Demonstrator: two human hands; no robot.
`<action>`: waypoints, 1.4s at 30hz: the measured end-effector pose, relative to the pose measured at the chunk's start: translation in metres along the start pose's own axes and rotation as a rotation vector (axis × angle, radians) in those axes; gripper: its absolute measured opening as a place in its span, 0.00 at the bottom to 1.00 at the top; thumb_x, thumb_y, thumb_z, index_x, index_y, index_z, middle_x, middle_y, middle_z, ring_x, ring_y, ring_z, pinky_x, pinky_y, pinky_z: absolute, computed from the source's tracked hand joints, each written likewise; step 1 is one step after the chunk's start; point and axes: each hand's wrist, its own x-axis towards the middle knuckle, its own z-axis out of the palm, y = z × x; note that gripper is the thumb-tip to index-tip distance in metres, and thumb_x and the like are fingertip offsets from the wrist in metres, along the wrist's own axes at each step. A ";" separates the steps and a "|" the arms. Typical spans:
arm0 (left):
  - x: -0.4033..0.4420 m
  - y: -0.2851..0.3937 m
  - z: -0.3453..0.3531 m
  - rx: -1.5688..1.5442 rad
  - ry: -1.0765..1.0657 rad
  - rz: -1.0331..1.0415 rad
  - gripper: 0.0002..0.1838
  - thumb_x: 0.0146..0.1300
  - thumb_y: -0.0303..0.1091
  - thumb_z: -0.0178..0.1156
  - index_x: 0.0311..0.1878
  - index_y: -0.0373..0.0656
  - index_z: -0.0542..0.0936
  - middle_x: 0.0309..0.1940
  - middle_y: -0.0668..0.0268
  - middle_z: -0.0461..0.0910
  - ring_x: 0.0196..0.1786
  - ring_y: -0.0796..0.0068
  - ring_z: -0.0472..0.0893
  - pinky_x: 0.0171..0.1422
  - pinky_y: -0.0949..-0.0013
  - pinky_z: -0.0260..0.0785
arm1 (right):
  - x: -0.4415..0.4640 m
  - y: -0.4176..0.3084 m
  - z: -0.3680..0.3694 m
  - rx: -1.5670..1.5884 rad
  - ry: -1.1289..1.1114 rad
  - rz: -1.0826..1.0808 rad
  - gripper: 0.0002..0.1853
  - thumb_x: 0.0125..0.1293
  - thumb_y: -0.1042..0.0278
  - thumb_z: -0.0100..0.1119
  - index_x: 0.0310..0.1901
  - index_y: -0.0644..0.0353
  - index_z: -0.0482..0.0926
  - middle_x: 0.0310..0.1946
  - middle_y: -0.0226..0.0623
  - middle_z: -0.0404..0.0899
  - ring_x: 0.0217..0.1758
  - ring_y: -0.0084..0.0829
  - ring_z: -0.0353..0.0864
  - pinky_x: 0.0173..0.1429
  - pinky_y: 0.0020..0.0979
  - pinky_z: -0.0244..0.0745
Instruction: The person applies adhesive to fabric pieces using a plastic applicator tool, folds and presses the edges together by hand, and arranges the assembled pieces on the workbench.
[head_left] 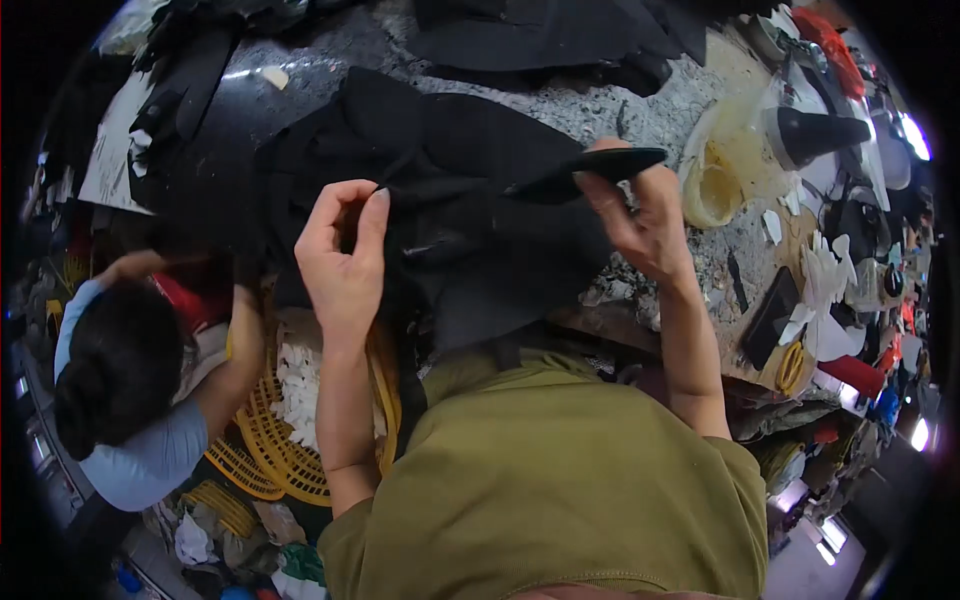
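My left hand (345, 240) is closed in a pinch, thumb and forefinger meeting at a fold of black fabric (480, 140). The fabric lies in a loose, creased heap on the worktable and hangs over its near edge. In my right hand (645, 215), a thin, dark flat piece (590, 172) with a rounded outline is gripped between thumb and fingers. It is held nearly edge-on above the right side of the fabric, so its exact kind cannot be made out.
More black fabric (540, 35) lies at the back. A glue-stained container (715, 185) and a dark cone (820, 137) stand to the right, near a dark phone-like slab (770, 318) and yellow bands (790, 367). Yellow baskets (300, 470) and a person (125, 365) are at left.
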 end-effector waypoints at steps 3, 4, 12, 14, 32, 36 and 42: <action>0.020 0.005 -0.006 -0.642 -0.273 -0.401 0.11 0.67 0.27 0.58 0.51 0.36 0.75 0.33 0.67 0.80 0.35 0.80 0.79 0.44 0.77 0.72 | -0.047 0.007 -0.051 -0.075 0.343 0.122 0.07 0.66 0.72 0.61 0.39 0.68 0.80 0.30 0.36 0.82 0.33 0.28 0.80 0.39 0.27 0.72; 0.027 0.007 -0.008 -0.642 -0.360 -0.470 0.14 0.69 0.30 0.56 0.55 0.36 0.74 0.34 0.65 0.80 0.34 0.77 0.80 0.42 0.74 0.74 | -0.069 0.011 -0.068 -0.095 0.454 0.187 0.08 0.68 0.71 0.60 0.41 0.69 0.80 0.32 0.33 0.82 0.35 0.22 0.78 0.40 0.24 0.71; 0.077 -0.005 -0.015 -0.360 -0.496 -0.457 0.08 0.69 0.30 0.58 0.48 0.40 0.79 0.29 0.70 0.81 0.26 0.83 0.78 0.32 0.79 0.72 | -0.087 0.027 -0.125 -0.529 0.489 0.213 0.07 0.63 0.68 0.63 0.37 0.63 0.79 0.28 0.41 0.80 0.30 0.41 0.78 0.37 0.36 0.69; 0.074 0.013 -0.006 -0.318 -0.505 -0.482 0.09 0.68 0.30 0.58 0.48 0.39 0.79 0.29 0.70 0.81 0.27 0.83 0.78 0.32 0.78 0.73 | -0.086 0.044 -0.120 -0.618 0.260 0.179 0.07 0.63 0.68 0.62 0.35 0.63 0.77 0.27 0.41 0.78 0.31 0.43 0.76 0.40 0.37 0.66; 0.036 0.048 -0.018 -0.268 -0.667 -0.552 0.10 0.70 0.34 0.57 0.43 0.39 0.83 0.27 0.72 0.81 0.27 0.87 0.78 0.29 0.84 0.69 | -0.002 -0.032 0.026 0.331 0.284 0.128 0.06 0.61 0.72 0.66 0.36 0.65 0.82 0.27 0.37 0.81 0.29 0.30 0.80 0.32 0.26 0.70; 0.034 0.034 -0.017 -0.268 -0.663 -0.595 0.10 0.69 0.37 0.58 0.41 0.40 0.82 0.25 0.75 0.76 0.25 0.89 0.74 0.28 0.84 0.68 | -0.004 -0.030 0.025 0.135 0.272 -0.043 0.09 0.56 0.75 0.68 0.40 0.60 0.82 0.34 0.36 0.81 0.36 0.36 0.79 0.43 0.35 0.70; 0.044 0.041 -0.003 -0.211 -0.676 -0.605 0.11 0.69 0.39 0.58 0.38 0.42 0.82 0.25 0.76 0.75 0.25 0.89 0.73 0.28 0.83 0.68 | -0.004 -0.044 0.012 -0.129 -0.030 -0.574 0.13 0.50 0.70 0.62 0.40 0.57 0.79 0.39 0.31 0.81 0.40 0.29 0.79 0.48 0.35 0.70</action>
